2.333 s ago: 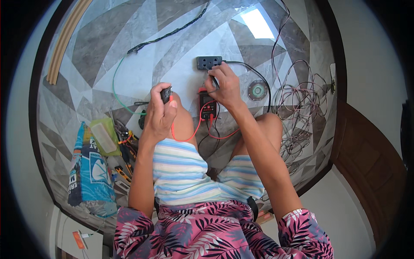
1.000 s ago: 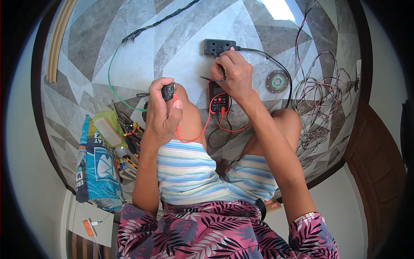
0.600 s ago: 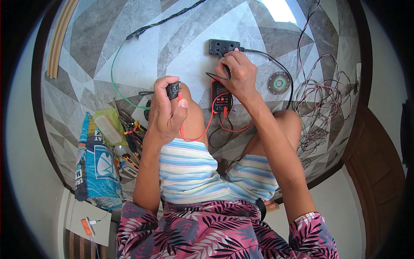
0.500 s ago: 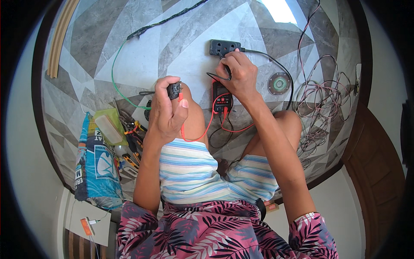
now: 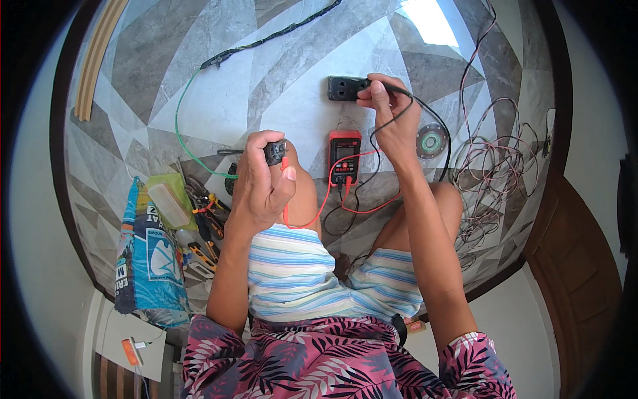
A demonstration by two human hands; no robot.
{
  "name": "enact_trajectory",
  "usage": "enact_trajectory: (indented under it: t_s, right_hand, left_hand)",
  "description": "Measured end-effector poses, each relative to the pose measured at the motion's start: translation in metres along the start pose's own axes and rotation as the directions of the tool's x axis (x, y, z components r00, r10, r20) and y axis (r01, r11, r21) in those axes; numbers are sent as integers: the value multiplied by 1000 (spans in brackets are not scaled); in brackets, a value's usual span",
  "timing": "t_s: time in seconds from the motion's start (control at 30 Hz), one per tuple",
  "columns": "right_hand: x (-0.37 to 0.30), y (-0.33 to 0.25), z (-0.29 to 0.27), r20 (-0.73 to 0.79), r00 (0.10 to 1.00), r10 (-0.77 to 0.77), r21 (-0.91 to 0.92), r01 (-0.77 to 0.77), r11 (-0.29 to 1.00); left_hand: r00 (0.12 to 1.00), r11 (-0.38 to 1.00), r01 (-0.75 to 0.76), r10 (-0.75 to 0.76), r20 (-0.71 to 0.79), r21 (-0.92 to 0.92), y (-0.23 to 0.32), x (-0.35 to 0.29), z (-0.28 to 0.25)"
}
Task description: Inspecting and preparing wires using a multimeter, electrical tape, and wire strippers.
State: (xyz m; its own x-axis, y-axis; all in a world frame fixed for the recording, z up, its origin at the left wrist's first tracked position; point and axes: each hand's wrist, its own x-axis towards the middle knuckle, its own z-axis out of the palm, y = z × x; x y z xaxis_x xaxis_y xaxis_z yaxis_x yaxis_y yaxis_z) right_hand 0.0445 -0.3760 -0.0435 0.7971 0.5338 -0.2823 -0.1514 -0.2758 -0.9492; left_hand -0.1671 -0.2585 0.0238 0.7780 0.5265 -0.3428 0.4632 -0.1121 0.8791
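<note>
My left hand point(image 5: 264, 183) is closed round a black plug point(image 5: 273, 152) above my knee. Its thumb presses a red test probe point(image 5: 286, 163) so that the tip meets the plug's pin. Further away on the right, my right hand point(image 5: 397, 120) is closed at the right end of a black socket strip point(image 5: 343, 88). Its fingers pinch the black test probe, mostly hidden, whose black lead point(image 5: 397, 118) loops down. Between the hands, a red and black multimeter point(image 5: 345, 143) lies face up on the floor with both leads plugged into its near end.
Loose red and black wire point(image 5: 498, 159) lies tangled at the right, near a round cutting disc point(image 5: 432, 141). A blue bag point(image 5: 151, 259) and several hand tools point(image 5: 206, 223) are at the left. A black taped cable point(image 5: 272, 36) with a green wire point(image 5: 181, 126) crosses the far floor.
My right hand has shifted right along the socket strip to its right end, uncovering the multimeter. My left hand keeps the plug and red probe together, nearly in place.
</note>
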Motion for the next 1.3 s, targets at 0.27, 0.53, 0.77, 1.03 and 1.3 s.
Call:
enact_trajectory:
  t_s: [0.27, 0.53, 0.77, 1.03, 1.3]
  right_hand:
    - [8, 13, 10, 78, 997, -9, -344, 36, 938]
    - [11, 17, 18, 92, 984, -149, -535, 175, 827]
    - [5, 14, 17, 156, 957, -246, -584, 290, 759]
    - [6, 14, 18, 113, 982, -153, -540, 190, 820]
    - [6, 15, 16, 130, 979, -159, -559, 205, 804]
  left_hand:
    - [1000, 1000, -23, 23, -12, 13, 2, 1, -1]
    - [1000, 1000, -19, 19, -14, -13, 0, 0, -3]
    - [999, 999, -35, 35, -14, 8, 0, 1, -3]
    - [1000, 1000, -21, 21, -15, 2, 1, 0, -5]
    - [999, 999, -35, 36, -21, 11, 1, 1, -5]
